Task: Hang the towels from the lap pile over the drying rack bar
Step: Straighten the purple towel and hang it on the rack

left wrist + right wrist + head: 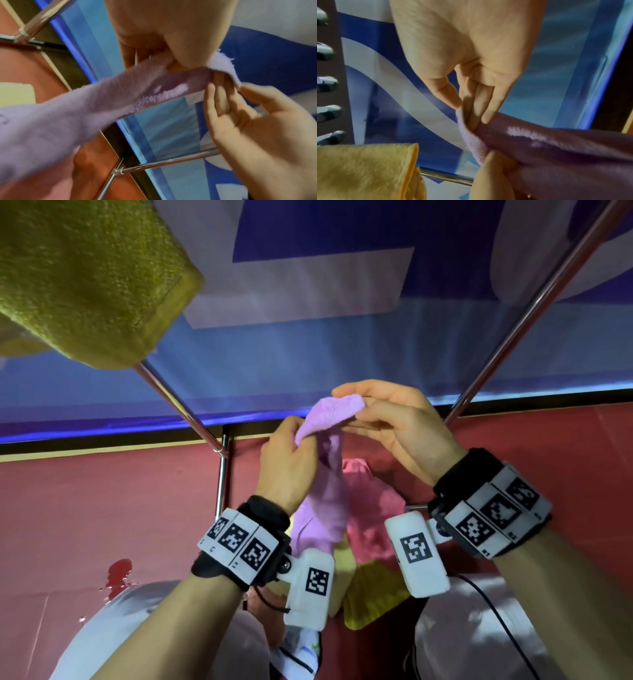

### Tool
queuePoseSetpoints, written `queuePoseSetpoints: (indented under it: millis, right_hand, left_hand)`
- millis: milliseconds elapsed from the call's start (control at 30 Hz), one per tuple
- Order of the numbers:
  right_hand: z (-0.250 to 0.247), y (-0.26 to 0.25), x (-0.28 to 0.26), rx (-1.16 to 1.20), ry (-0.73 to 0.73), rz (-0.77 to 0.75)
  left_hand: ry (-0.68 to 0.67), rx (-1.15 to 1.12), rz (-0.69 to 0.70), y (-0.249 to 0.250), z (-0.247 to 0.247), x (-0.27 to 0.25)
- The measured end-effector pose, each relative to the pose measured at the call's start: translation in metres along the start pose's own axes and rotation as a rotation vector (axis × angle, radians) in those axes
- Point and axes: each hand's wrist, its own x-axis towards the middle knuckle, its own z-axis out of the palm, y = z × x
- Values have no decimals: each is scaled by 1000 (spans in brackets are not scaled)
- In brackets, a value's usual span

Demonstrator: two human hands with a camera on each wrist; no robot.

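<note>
Your left hand [286,463] and right hand [394,426] pinch the lilac towel's [325,508] top edge, apparently spreading it; next, lift it over the rack bar [191,419].

Both hands meet in front of the person, above the lap. The left hand [287,463] pinches the near end of a towel [325,474]; the right hand [394,426] holds the top edge just beside it, to the right. The towel hangs down from them onto a pile of towels [373,529] on the lap. Beyond the hands, one rack bar [178,405] slants up to the left and another bar [534,309] up to the right. A second towel [85,278] is draped over the left bar, well above the hands.
</note>
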Motion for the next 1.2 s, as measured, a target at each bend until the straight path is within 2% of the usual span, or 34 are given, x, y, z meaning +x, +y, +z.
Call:
queuePoseSetpoints:
  millis: [100,200,367,400,467,533,567,633,700,767,900,1000,1100,1200]
  right_hand:
    - [-1,1,-1,-4,-2,-27]
    - [-2,-5,-2,93,66,-121]
    - [-34,-35,-1,461,393,-365]
    - [-42,-38,-1,441,472,-392]
    - [-58,-36,0,255,636,-378]
    - [-68,-26,3,-55,751,-317]
    - [-72,-19,6,-257,764,-274]
    - [-75,-5,10,-660,697,-176]
    - [-70,4,13,-839,613,-126]
    - [-61,8,14,-788,544,-104]
    - [-32,17,14,-650,485,-97]
    - [-7,32,8,-507,342,-34]
    - [6,41,5,-377,269,41]
    - [12,40,2,-160,228,133]
  left_hand:
    - [7,84,22,-9,-6,8]
    - [1,198,-17,-11,-12,12]
    - [48,251,-42,-11,-23,16]
    - [47,230,-53,-12,-24,16]
    - [25,89,-144,-12,-22,16]
    - [-41,-132,-307,-10,-17,16]
    - [-84,-237,-378,-8,-15,15]
    - [-154,-434,-432,0,-12,15]
    - [-152,-608,-435,8,-12,15]
    - [-146,-704,-437,13,-13,16]
    - [-306,-795,-411,18,-19,15]
    - [-329,-888,-415,18,-20,15]
    - [-316,-858,-347,15,-17,14]
    - [-283,-704,-207,13,-14,11]
